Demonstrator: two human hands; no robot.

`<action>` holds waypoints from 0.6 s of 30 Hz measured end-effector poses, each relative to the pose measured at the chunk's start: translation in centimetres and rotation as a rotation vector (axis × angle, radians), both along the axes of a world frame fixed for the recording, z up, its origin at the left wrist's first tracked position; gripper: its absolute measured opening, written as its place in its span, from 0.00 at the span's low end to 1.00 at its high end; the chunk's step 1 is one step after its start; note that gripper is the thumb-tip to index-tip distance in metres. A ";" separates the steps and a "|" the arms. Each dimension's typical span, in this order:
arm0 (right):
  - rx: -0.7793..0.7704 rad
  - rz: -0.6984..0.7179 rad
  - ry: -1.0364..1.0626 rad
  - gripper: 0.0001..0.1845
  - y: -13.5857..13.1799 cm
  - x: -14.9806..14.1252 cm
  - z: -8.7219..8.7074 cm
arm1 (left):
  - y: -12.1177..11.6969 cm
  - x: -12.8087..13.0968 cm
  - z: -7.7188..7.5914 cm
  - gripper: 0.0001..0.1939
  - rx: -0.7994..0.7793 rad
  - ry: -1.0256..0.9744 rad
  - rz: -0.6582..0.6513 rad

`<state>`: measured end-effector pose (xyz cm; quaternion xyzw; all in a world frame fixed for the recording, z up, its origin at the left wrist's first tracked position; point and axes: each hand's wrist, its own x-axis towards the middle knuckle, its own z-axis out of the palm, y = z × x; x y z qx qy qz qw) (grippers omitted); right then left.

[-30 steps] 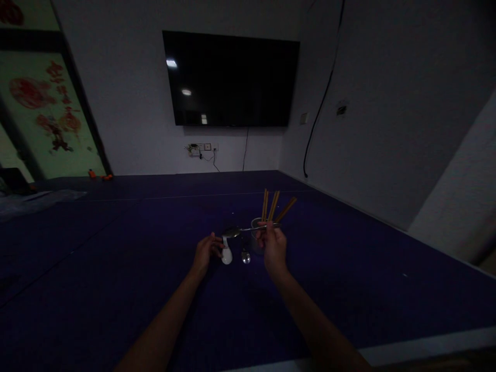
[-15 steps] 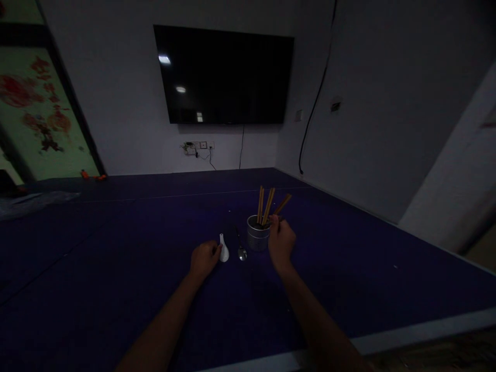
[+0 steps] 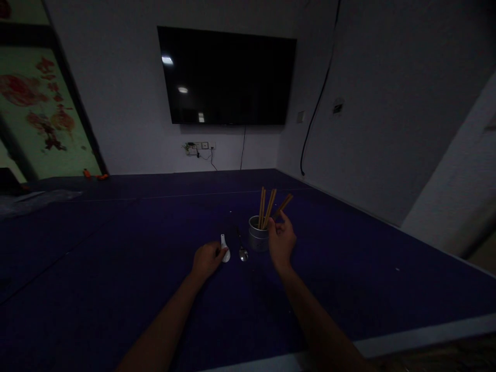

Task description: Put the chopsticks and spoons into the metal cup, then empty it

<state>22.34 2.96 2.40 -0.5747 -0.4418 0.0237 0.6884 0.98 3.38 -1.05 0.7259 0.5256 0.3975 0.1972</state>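
Note:
My left hand (image 3: 206,261) rests on the dark purple table (image 3: 116,268) with its fingers curled against the bowl of a white ceramic spoon (image 3: 224,250). A metal spoon (image 3: 243,252) lies on the table just right of it. Behind that stands a small metal cup (image 3: 257,236) holding several wooden chopsticks (image 3: 268,207) that lean to the right. My right hand (image 3: 281,241) hovers at the cup's right side, fingers apart and holding nothing, with its fingertips close to the lowest chopstick.
A dark wall-mounted screen (image 3: 228,76) hangs beyond the table's far edge, with sockets and cables (image 3: 198,148) below it. A wall runs along the table's right side. A crumpled clear plastic sheet (image 3: 34,198) lies at the far left. The table's pale near edge (image 3: 426,336) shows bottom right.
One second ago my right hand held a metal spoon level above the cup; that spoon is out of the hand now and the fingers have spread. My left hand lowered the white spoon onto the table.

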 end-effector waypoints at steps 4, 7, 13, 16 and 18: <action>-0.024 -0.007 0.008 0.26 0.0 0.1 0.0 | 0.1 0.1 0.0 0.14 -0.005 -0.095 -0.043; -0.055 0.000 -0.056 0.24 -0.1 0.1 0.1 | 0.0 0.2 0.0 0.14 0.001 -0.078 -0.050; -0.120 -0.125 -0.181 0.23 -0.8 -0.2 0.5 | -0.2 0.2 0.2 0.10 -0.020 -0.154 -0.076; -0.123 -0.126 -0.178 0.24 -1.0 -0.4 0.6 | -0.3 0.2 0.4 0.13 -0.025 -0.184 -0.111; -0.099 -0.119 -0.147 0.27 -1.1 -0.6 0.7 | -0.3 0.2 0.3 0.18 -0.006 -0.142 -0.127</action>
